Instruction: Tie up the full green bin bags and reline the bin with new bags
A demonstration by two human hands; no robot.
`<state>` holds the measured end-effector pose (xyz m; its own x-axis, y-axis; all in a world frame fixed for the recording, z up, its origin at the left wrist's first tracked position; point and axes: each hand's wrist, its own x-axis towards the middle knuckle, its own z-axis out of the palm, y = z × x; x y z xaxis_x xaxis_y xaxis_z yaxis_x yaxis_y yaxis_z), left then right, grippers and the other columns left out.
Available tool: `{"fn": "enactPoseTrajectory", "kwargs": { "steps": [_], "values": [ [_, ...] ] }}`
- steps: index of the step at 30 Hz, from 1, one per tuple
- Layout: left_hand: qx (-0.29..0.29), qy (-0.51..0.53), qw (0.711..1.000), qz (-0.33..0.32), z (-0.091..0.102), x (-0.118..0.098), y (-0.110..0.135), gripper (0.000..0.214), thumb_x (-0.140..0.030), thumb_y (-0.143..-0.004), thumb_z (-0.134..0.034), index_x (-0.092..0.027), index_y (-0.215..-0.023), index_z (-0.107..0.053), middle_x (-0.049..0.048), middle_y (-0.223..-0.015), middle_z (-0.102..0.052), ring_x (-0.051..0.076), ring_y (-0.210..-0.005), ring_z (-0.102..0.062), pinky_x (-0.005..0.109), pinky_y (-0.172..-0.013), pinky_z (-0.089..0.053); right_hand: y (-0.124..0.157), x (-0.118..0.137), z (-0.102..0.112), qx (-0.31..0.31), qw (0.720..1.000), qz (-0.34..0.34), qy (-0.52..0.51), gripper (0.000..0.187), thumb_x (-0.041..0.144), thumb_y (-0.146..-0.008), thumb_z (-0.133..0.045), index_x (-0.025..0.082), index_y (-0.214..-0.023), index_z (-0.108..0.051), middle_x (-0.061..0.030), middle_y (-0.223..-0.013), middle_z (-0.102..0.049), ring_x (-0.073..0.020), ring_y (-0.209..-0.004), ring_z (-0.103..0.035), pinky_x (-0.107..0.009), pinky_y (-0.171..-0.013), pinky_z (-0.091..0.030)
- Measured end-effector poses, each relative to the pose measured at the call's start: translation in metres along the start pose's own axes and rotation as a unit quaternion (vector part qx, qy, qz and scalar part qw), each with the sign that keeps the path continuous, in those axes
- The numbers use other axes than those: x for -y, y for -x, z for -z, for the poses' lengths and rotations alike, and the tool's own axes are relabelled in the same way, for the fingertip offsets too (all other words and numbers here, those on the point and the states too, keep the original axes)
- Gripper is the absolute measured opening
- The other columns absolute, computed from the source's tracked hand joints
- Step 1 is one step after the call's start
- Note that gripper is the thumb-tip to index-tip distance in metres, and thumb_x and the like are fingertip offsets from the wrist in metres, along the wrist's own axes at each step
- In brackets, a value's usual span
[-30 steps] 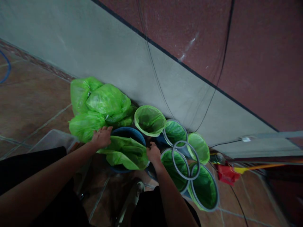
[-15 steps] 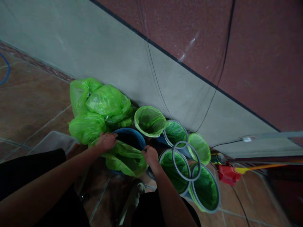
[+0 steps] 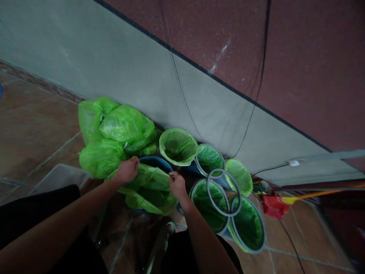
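Observation:
A blue bin (image 3: 155, 161) stands on the floor in front of me, with a green plastic bag (image 3: 148, 188) draped over its mouth. My left hand (image 3: 127, 170) is closed on the bag's edge at the bin's left rim. My right hand (image 3: 176, 184) pinches the bag's edge at the right rim. The bag is stretched between the two hands and covers most of the opening; only the far rim shows.
Filled green bags (image 3: 114, 133) are piled left of the bin by the wall. Several bins lined in green (image 3: 178, 146) cluster to the right, one with a loose grey ring (image 3: 224, 192) on top. A red object (image 3: 273, 205) lies far right. Cables hang down the wall.
Both hands have drawn the green bag further back over the blue bin's mouth, and they have come closer together. The view has shifted slightly.

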<state>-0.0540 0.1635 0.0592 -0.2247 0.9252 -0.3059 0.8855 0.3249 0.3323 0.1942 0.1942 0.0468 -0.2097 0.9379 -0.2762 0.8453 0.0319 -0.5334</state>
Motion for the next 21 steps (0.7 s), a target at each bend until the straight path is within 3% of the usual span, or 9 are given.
{"fn": "enactPoseTrajectory", "kwargs": {
  "steps": [2, 5, 12, 17, 21],
  "values": [
    [-0.008, -0.006, 1.000, 0.000, 0.000, -0.001, -0.006, 0.033, -0.024, -0.099, -0.034, -0.017, -0.112, -0.064, 0.0105, -0.103, -0.077, 0.023, -0.093, -0.073, 0.030, -0.081, -0.048, -0.006, -0.001, 0.001, -0.018, 0.998, -0.007, -0.054, 0.026, 0.020, -0.092, -0.051, 0.017, -0.102, -0.075, -0.0054, -0.098, -0.078, -0.0174, -0.089, -0.072, -0.024, -0.084, -0.051],
    [-0.024, -0.008, 1.000, -0.007, -0.001, -0.005, -0.021, 0.035, -0.024, -0.099, -0.033, -0.017, -0.111, -0.065, 0.0112, -0.106, -0.076, 0.023, -0.095, -0.073, 0.030, -0.081, -0.048, -0.021, 0.002, 0.003, -0.051, 0.996, -0.038, -0.056, 0.024, 0.020, -0.091, -0.051, 0.017, -0.093, -0.075, -0.0053, -0.093, -0.078, -0.0178, -0.088, -0.071, -0.024, -0.081, -0.050],
    [-0.034, -0.010, 0.999, 0.017, -0.010, -0.015, -0.065, 0.039, -0.026, -0.100, -0.029, -0.017, -0.112, -0.065, 0.0110, -0.109, -0.077, 0.023, -0.100, -0.072, 0.029, -0.081, -0.049, -0.059, 0.008, -0.013, -0.098, 0.986, -0.134, -0.007, 0.027, 0.024, -0.095, -0.049, 0.018, -0.099, -0.075, -0.0091, -0.102, -0.078, -0.0213, -0.095, -0.072, -0.027, -0.082, -0.051],
    [-0.025, -0.002, 0.999, 0.028, -0.016, -0.015, -0.088, 0.041, -0.028, -0.099, -0.030, -0.018, -0.111, -0.068, 0.0112, -0.109, -0.077, 0.024, -0.099, -0.072, 0.030, -0.079, -0.050, -0.076, -0.004, -0.029, -0.099, 0.977, -0.173, -0.078, 0.027, 0.030, -0.094, -0.055, 0.016, -0.100, -0.077, -0.0105, -0.104, -0.079, -0.0215, -0.096, -0.073, -0.026, -0.083, -0.052],
    [0.006, 0.014, 0.999, 0.048, -0.023, -0.010, -0.100, 0.039, -0.027, -0.096, -0.036, -0.020, -0.109, -0.073, 0.0117, -0.110, -0.078, 0.026, -0.100, -0.073, 0.030, -0.078, -0.051, -0.087, -0.018, -0.039, -0.088, 0.961, -0.194, -0.179, 0.023, 0.027, -0.088, -0.060, 0.015, -0.090, -0.079, -0.0105, -0.098, -0.080, -0.0207, -0.087, -0.074, -0.025, -0.074, -0.052]
  ]
}}
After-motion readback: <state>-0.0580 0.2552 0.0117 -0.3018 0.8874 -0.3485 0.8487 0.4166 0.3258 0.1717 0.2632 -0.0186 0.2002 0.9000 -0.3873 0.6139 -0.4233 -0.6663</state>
